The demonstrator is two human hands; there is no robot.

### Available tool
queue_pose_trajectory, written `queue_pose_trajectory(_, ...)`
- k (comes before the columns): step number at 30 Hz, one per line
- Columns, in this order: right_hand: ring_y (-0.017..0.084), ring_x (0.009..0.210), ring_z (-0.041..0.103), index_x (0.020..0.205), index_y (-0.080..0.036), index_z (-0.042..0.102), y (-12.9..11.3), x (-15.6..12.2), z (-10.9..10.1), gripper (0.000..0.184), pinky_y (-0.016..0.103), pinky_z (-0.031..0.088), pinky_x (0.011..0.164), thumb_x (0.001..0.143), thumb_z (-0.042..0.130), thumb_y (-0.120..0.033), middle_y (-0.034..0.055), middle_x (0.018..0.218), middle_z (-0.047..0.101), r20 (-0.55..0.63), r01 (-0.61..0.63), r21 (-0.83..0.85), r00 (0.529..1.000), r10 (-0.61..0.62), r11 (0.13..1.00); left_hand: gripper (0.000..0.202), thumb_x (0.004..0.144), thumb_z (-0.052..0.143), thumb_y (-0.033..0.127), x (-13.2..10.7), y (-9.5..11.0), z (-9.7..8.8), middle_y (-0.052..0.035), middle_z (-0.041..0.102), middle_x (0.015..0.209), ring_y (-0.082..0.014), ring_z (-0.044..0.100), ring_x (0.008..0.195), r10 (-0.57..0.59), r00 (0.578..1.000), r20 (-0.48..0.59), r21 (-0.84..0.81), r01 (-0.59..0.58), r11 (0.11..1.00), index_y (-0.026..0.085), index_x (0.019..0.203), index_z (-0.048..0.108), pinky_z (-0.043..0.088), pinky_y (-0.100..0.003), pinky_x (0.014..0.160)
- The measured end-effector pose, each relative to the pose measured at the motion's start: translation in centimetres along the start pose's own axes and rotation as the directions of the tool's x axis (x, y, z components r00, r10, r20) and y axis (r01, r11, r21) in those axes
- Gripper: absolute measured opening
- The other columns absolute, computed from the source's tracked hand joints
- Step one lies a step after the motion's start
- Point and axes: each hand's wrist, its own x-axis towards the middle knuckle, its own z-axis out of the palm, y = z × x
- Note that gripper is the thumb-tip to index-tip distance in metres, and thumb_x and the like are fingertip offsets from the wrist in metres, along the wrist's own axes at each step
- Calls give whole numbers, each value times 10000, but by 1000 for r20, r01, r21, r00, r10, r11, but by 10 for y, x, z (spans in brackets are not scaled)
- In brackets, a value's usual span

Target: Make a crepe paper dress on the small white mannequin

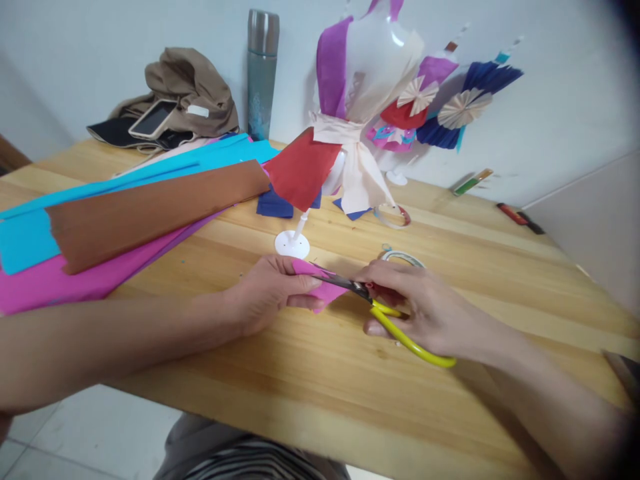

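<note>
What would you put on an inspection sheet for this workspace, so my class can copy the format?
Surface: wooden table, light-coloured.
Job's things: pink piece, with the blades of yellow-handled scissors at it; dressed mannequin beyond.
Clutter: brown sheet, flask, phone.
Hands: left hand pinches the pink piece; right hand grips the scissors.
Cables: nothing seen.
Surroundings: pale wall, tiled floor.

Soft, diffuse indoor light on pale wooden table (250,393); glare on glossy white dress form (376,61); shadows beneath bare left hand (270,290), right forearm (525,380); right corners dark, blurred; edges stretched.
</note>
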Motion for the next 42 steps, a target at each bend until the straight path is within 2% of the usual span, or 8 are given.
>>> queue_pose_trajectory(6,174,653,547,925,-170,634,-4,2,2,307,291,411,607,862,661,-469,51,774,622,-2,-7,-2,1000,7,1000,217,623,837,213,-3,1,2,-87,783,862,-177,717,840,-26,1000,18,68,24,997,126,819,805,580,-280,764)
queue_pose_trajectory(15,141,554,462,837,-175,645,-9,6,1,348,264,359,536,859,645,-522,14,664,571,15,-22,39,1000,22,999,160,652,830,228,-1,-1,-1,-75,764,805,-158,685,745,16,998,63,95,-22,995,137,779,801,566,-294,723)
queue_pose_trajectory(22,115,531,395,1003,-153,713,-6,5,4,417,241,332,499,869,649,-542,-12,630,541,-7,-33,96,999,34,995,174,650,832,214,1,-3,-2,-57,753,783,-139,660,716,14,998,66,87,-20,996,142,805,804,559,-276,700)
queue_pose_trajectory(29,136,539,487,1108,-159,738,0,3,8,541,250,373,498,860,621,-624,25,671,632,-5,-55,134,998,56,989,210,621,858,227,-1,-3,-2,-64,754,780,-143,667,722,-8,998,58,66,5,998,136,802,802,559,-263,688)
queue_pose_trajectory(35,146,548,525,1074,-161,750,6,3,10,520,255,393,513,866,617,-619,43,690,671,-8,-39,119,999,41,992,205,621,851,222,-1,-2,-1,-67,756,785,-147,674,742,-17,999,39,77,14,997,128,795,798,557,-264,700)
queue_pose_trajectory(42,132,528,467,973,-170,709,-3,5,4,378,250,370,502,857,653,-525,15,673,614,-1,-25,73,1000,25,997,234,598,874,235,1,-3,-3,-62,757,784,-144,672,721,-3,998,61,68,-1,998,131,792,798,562,-268,688)
